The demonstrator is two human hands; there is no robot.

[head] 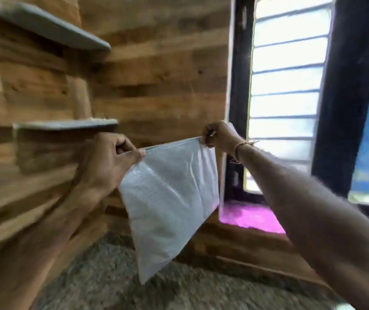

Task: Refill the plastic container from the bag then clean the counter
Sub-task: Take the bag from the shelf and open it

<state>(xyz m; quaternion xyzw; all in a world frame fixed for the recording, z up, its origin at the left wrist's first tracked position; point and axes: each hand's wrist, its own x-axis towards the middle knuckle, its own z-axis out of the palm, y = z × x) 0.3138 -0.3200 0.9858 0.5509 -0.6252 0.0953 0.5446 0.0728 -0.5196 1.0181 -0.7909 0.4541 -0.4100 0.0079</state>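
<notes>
Two grey shelves (67, 124) jut from the plank wall at far left. Just right of them, the left hand (109, 159) pinches one top corner of the bag (168, 198). The bag hangs flat and slack in the air above the speckled counter (112, 276), its top edge pulled taut. The right hand (218, 136) pinches the other corner, near the barred window (286, 86). The bag's top edge seems to be the step in hand, though opening or sealing cannot be told. The plastic container is out of view, so the next move calls for finding it below.
</notes>
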